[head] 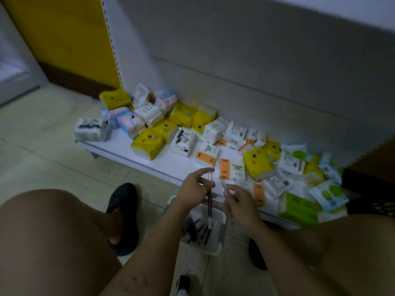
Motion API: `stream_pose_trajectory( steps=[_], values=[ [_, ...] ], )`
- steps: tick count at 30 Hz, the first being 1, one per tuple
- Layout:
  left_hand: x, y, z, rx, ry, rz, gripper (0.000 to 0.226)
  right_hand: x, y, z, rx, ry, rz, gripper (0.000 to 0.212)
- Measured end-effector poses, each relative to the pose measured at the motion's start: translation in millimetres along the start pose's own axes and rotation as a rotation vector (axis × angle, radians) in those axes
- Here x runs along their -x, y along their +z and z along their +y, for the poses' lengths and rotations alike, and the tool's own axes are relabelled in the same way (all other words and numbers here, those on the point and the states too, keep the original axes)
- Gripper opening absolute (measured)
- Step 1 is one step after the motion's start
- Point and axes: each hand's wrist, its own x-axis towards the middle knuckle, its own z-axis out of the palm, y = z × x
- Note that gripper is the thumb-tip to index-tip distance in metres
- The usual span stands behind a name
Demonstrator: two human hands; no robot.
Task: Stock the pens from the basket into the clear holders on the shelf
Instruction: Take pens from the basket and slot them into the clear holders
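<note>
Tissue packs (145, 144) crowd the shelf (171, 165); left grip (193, 186) clamps a pen (210, 201), right grip (239, 201) pinches pale piece (224, 185).

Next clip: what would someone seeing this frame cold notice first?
The jumble of yellow, white and green tissue packs strewn across the low white shelf catches the eye first. In front of it, the left hand pinches a dark pen upright over the white basket on the floor, while the right hand holds a small pale item too blurred to name.

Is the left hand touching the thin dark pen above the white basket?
Touching: the head view shows the left hand pinching the thin dark pen near its top.
</note>
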Motion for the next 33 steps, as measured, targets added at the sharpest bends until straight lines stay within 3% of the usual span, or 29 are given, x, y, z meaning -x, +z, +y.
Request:
stream_pose_trajectory(
  steps=[6,11,15,17,21,25,29,33],
  values=[
    [15.4,-0.3,80.0,0.03,0.13,0.014,0.031,13.2,-39.8,-52.6,-0.168,-0.159,0.118,0.009],
    [25.4,24.5,146.9,-0.038,0.391,0.03,0.033,33.1,-88.4,-98.7,-0.206,-0.351,0.316,0.002],
    [34.9,57.4,195.2,0.005,0.55,0.002,0.028,57.1,-132.5,-134.2,-0.397,-0.385,0.381,0.027],
    [40.4,74.8,221.3,0.032,0.6,-0.026,0.027,71.1,-157.6,-150.9,-0.472,-0.436,0.417,0.021],
    [54.3,105.8,275.6,0.1,0.678,-0.116,0.024,101.4,-210.7,-181.8,-0.443,-0.553,0.532,0.022],
    [66.2,129.9,331.5,0.114,0.765,-0.147,0.026,125.1,-264.0,-209.2,-0.426,-0.646,0.604,0.008],
    [72.0,150.4,382.4,0.109,0.817,-0.16,0.039,135.9,-312.3,-224.8,-0.356,-0.734,0.682,0.034],
    [74.4,169.4,422.9,0.017,0.895,-0.175,0.032,137.5,-353.1,-233.5,-0.268,-0.829,0.75,0.043]
  ],
)
